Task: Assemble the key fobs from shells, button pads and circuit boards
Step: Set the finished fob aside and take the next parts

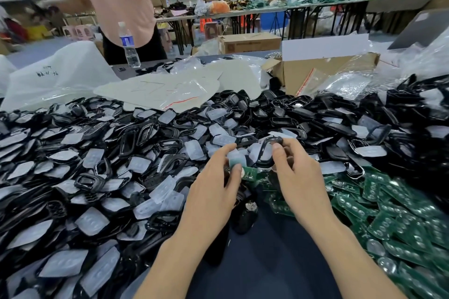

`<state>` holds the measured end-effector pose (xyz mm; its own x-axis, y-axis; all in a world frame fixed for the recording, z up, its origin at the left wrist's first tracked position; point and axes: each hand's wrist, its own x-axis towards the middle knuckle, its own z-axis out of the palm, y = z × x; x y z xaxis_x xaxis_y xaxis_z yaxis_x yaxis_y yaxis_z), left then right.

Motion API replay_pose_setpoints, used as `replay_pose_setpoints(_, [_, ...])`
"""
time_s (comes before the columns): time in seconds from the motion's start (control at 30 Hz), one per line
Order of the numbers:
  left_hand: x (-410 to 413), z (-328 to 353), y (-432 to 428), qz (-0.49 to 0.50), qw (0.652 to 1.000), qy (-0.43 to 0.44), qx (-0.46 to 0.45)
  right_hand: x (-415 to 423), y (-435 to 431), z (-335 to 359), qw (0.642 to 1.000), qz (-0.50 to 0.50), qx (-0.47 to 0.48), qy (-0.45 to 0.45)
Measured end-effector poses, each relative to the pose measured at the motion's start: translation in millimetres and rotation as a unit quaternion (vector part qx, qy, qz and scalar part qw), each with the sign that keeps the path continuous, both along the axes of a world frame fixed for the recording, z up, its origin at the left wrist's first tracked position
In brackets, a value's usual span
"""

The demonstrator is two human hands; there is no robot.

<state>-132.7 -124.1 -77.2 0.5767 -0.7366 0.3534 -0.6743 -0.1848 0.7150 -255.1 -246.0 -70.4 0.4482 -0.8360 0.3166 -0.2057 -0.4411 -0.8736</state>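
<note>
My left hand (216, 185) pinches a translucent button pad (236, 159) together with a small green circuit board (250, 173) between thumb and fingers. My right hand (300, 172) grips a black key fob shell (264, 152) by its upper end, held upright just right of the pad. Both hands hover above the middle of the table. A finished black fob (245, 213) lies on the dark cloth below my hands.
A big heap of black shells and translucent pads (97, 165) covers the left and back. Green circuit boards (393, 211) pile up at the right. A water bottle (128, 46), plastic bags, an open cardboard box (313, 73) and a person in a pink shirt stand behind.
</note>
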Motion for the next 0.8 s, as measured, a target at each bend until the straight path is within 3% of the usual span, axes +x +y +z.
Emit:
replay_pose_setpoints(0.63, [-2,8,3,-0.008,0.997,-0.073,0.036,0,-3,-3,0.997,-0.017,-0.05,0.058])
replay_pose_setpoints(0.8, [2,10,3,0.004,0.996,-0.074,0.045,-1,-4,-1,0.999,-0.027,-0.042,0.016])
